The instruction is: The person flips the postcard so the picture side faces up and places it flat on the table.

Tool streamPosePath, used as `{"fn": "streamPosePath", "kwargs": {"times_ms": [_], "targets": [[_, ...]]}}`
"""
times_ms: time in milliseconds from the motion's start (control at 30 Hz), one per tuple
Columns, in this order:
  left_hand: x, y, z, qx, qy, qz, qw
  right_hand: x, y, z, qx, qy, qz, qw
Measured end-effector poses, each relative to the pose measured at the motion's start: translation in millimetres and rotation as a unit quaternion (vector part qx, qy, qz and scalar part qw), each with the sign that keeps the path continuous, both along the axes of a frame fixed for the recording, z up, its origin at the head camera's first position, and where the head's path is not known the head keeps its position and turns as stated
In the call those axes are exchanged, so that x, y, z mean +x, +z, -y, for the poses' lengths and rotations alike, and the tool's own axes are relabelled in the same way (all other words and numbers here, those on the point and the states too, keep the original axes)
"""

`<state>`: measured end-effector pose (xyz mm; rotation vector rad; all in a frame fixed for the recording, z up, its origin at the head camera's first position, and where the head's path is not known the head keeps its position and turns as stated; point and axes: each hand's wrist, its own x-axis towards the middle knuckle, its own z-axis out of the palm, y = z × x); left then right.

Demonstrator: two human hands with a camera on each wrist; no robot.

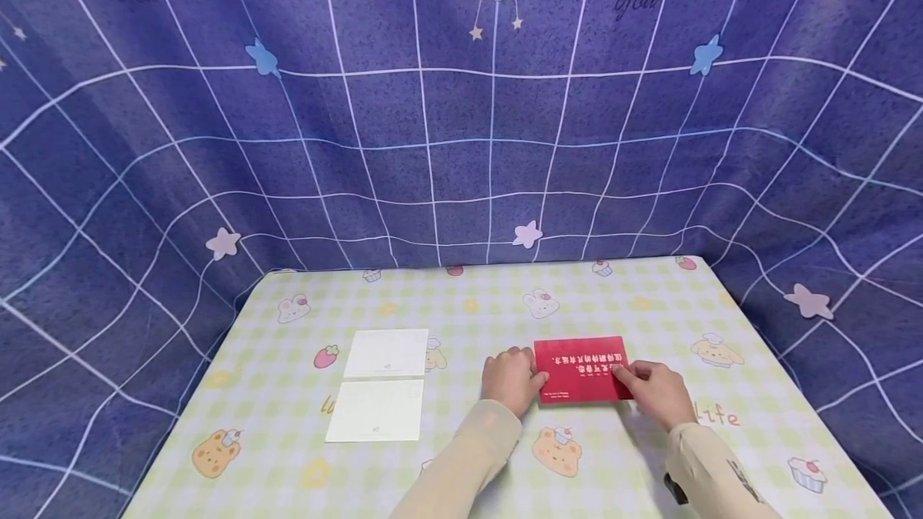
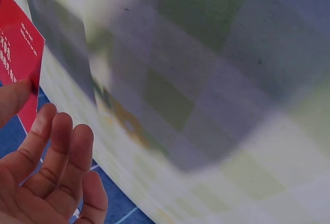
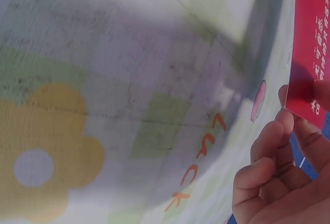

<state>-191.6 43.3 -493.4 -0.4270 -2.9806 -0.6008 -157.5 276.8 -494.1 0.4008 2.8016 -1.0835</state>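
Observation:
A red card (image 1: 577, 349) printed with white characters is held level between two bare hands, right of the table's middle. The left hand (image 1: 509, 381) pinches its left edge, thumb on the printed face. At the opposite edge, the right hand (image 1: 658, 396) grips the card between thumb and fingers. In the left wrist view the card (image 2: 20, 41) shows small white text near its corner, and the other fingers (image 2: 69, 146) are loosely bent beneath. The right wrist view shows the thumb pressed on the card (image 3: 305, 48), with fingertips behind its edge.
Two white cards, a farther one (image 1: 387, 352) and a nearer one (image 1: 376, 411), lie one above the other left of the hands. The checked tablecloth (image 1: 259, 367) has printed cartoon figures. A blue gridded curtain (image 1: 461, 166) encloses the table's back and sides.

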Motion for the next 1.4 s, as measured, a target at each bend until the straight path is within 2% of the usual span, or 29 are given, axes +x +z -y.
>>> {"fn": "streamPosePath", "kwargs": {"times_ms": [167,367,667,900,1067,1400], "targets": [[-0.5,-0.6,-5,-0.008,-0.009,-0.008,0.9999,1.4,-0.6,-4,0.008,-0.005,0.002,1.000],[-0.4,0.4,-13,-0.031,-0.014,-0.002,0.9994,1.1,-0.4,-9,0.029,-0.013,0.004,0.999],[0.2,-6.2,-22,-0.059,-0.016,0.004,0.9981,1.2,-0.4,-12,0.032,-0.030,0.043,0.998],[1.4,-10.9,-29,-0.079,0.001,0.003,0.9969,0.6,0.9,-11,0.024,-0.044,0.080,0.996],[4.4,-13.2,-34,-0.099,0.010,0.011,0.9950,1.6,-0.1,-10,0.057,-0.038,0.080,0.994],[4.4,-17.4,-38,-0.126,0.005,-0.003,0.9920,2.8,-0.8,-10,0.143,-0.019,0.056,0.988]]}}
